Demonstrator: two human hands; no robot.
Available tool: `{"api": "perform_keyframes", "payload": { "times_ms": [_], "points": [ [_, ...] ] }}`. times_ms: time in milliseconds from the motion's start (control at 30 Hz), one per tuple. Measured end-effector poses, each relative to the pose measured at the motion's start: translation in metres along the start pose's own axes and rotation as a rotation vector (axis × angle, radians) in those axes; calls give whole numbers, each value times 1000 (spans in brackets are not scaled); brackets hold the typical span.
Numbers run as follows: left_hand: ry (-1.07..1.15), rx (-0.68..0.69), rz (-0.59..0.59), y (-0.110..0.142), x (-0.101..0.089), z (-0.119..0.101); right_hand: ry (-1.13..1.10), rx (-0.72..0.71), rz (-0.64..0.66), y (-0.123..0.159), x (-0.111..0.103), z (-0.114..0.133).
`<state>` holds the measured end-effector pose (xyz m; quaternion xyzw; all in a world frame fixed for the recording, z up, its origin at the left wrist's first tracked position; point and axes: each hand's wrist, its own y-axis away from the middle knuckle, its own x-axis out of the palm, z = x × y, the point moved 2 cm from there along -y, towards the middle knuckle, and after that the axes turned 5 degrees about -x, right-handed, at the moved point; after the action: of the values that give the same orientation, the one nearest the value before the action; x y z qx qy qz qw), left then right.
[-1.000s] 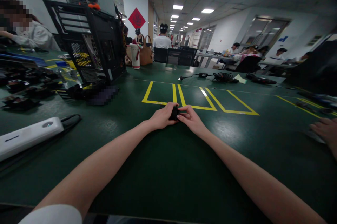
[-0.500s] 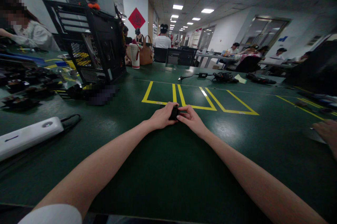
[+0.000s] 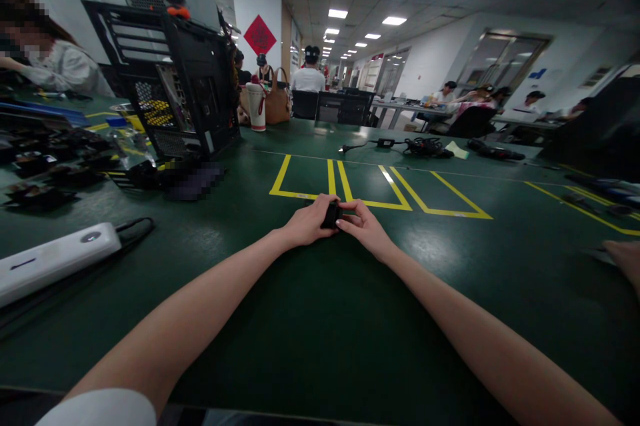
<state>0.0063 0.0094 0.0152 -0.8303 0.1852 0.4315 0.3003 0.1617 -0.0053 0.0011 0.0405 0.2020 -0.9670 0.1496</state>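
One small black object [image 3: 331,216] is at the middle of the green table [image 3: 320,319], between two hands. The left hand [image 3: 309,221] is closed round its left side; the right hand [image 3: 367,229] pinches its right side with thumb and fingertips. Just beyond are three yellow tape outlines [image 3: 383,205]. One white device [image 3: 60,259] lies near left; one co-worker's hand [image 3: 627,259] shows at right. Far off, one red diamond sign's [image 3: 260,35] writing is unreadable.

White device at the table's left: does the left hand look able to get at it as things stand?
Probably yes: only a dark cord appears between the left hand and the white device, though that hand holds a small black object.
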Motion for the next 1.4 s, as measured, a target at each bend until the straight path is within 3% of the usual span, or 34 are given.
{"api": "perform_keyframes", "payload": {
  "times_ms": [967,1400],
  "points": [
    [-16,-28,7,0,1,0,98,32,-33,-1,-2,-3],
    [-9,-27,11,-1,0,-1,0,-2,-4,1,1,2]
  ]
}}
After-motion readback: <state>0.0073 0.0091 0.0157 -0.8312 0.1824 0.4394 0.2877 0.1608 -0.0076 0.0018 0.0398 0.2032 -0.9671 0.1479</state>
